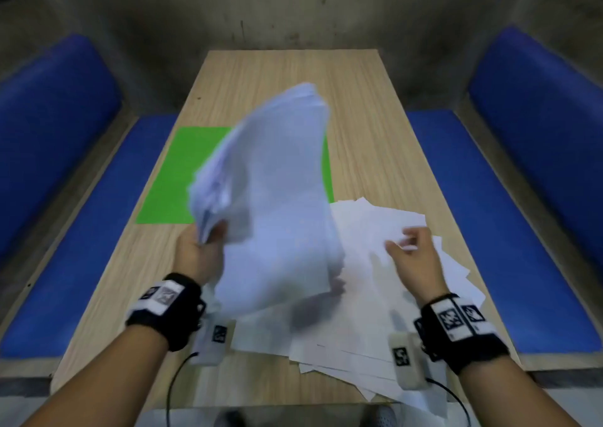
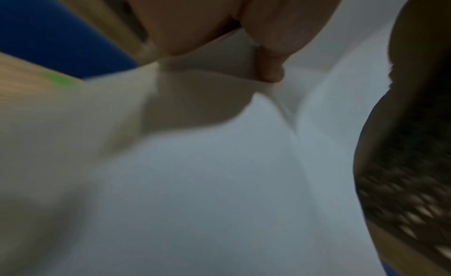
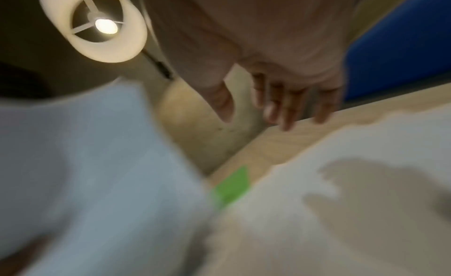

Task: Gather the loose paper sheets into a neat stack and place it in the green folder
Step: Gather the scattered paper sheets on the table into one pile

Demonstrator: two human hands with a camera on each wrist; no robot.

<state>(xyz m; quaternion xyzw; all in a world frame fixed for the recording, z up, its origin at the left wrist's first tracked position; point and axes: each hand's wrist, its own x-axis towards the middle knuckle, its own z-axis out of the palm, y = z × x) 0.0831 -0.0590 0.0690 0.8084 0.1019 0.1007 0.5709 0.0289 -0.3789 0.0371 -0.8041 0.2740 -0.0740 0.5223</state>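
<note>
The left hand (image 1: 199, 253) grips a thick bundle of sheets (image 1: 270, 198) by its near left corner, thumb on top and fingers underneath; in the left wrist view the thumb (image 2: 268, 67) presses into the paper edge. The bundle is lifted off the desk (image 1: 375, 126) and stands up and away from the hand, bowing and blurred, its far corners splaying apart. Held at one corner like this it will likely flop: paper is light but limp, and a smooth pile of it slides sheet on sheet, so the bundle may fan out or shed pages. A firmer hold would be along a long edge, or with both hands on opposite edges, so the pile can be tapped square on the desk.

The right hand (image 1: 414, 257) hovers over the loose sheets (image 1: 375, 328), fingers relaxed and slightly curled, holding nothing; in the right wrist view its fingers (image 3: 290, 104) hang spread above the paper. These sheets lie scattered and overlapping on the near right part of the desk, some jutting past the near edge. Flat single sheets are hard to pinch off a smooth top; sliding them together with a flat palm, or lifting at an overhanging corner, looks the easier way in.

The green folder (image 1: 173, 178) lies flat on the left half of the desk, beyond the left hand, partly hidden behind the raised bundle. Blue seats (image 1: 58, 110) flank the desk
</note>
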